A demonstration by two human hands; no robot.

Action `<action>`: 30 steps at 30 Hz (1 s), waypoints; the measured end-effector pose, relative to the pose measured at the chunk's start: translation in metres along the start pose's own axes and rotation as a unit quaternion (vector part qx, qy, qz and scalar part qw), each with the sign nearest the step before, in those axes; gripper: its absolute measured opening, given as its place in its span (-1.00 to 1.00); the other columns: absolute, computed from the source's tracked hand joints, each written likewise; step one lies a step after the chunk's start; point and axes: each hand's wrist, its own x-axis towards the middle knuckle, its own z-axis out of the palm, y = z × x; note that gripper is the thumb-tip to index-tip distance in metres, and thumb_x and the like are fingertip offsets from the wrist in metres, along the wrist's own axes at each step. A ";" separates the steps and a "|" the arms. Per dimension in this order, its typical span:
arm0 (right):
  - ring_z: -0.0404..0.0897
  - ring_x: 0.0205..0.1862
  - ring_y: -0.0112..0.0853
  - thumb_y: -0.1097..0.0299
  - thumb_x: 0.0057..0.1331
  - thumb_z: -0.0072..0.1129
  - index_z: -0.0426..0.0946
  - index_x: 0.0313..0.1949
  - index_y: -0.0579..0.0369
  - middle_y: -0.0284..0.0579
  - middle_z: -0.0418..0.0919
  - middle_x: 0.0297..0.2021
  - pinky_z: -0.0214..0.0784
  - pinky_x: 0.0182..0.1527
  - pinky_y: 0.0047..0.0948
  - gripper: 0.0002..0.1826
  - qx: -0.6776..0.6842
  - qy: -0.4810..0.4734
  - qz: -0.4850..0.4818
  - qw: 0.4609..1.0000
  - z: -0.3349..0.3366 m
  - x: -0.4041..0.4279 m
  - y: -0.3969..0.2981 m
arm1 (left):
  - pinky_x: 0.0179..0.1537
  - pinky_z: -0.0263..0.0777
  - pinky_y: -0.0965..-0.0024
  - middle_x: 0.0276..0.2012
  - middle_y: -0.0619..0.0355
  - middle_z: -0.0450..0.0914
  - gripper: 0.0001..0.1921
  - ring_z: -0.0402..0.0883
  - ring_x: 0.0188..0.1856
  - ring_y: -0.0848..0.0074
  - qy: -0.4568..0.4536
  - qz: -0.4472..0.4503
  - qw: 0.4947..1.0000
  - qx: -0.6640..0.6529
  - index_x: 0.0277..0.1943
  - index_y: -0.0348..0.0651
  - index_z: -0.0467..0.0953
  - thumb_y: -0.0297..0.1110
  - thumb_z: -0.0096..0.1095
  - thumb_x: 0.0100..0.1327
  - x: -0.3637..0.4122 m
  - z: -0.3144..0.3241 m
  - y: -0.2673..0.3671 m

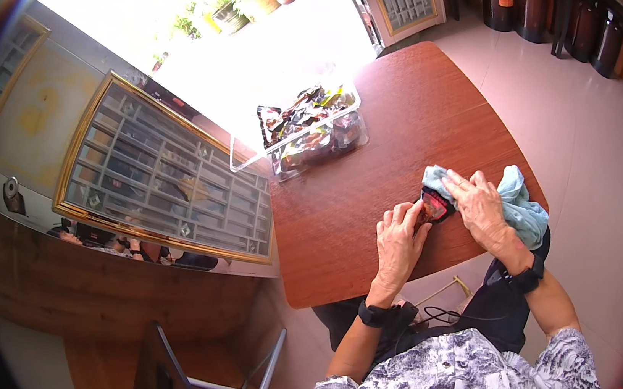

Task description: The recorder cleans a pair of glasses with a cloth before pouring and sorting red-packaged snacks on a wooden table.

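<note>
A small black and red plastic food packet (434,206) lies on the wooden table near its front right edge. My left hand (400,236) holds the packet's near left end with its fingertips. A light blue cloth (520,209) rests at the table's right edge, and one part of it reaches over the packet's far end. My right hand (477,205) presses that part of the cloth with its fingers. Farther back on the left stands a clear plastic box (317,140) full of similar shiny packets.
The wooden table (372,167) has rounded corners. A handle or rim of the box sticks out past the table's left edge. Left of the table is a door panel (175,179) with a gold frame. A folding chair (262,373) stands at the lower left; large dark bottles (581,29) line the upper right.
</note>
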 end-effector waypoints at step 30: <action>0.40 -0.04 -0.30 0.43 0.19 0.16 0.49 0.22 -0.03 -0.45 0.39 0.30 0.35 0.10 -0.28 -0.46 0.019 0.009 -0.052 0.998 0.003 0.015 -0.016 | -0.03 0.28 0.23 -0.03 0.19 0.59 -0.70 0.50 -0.06 0.28 0.009 0.004 0.997 -0.070 -0.06 -0.11 0.48 -0.38 0.39 0.16 -0.009 -0.013 0.001</action>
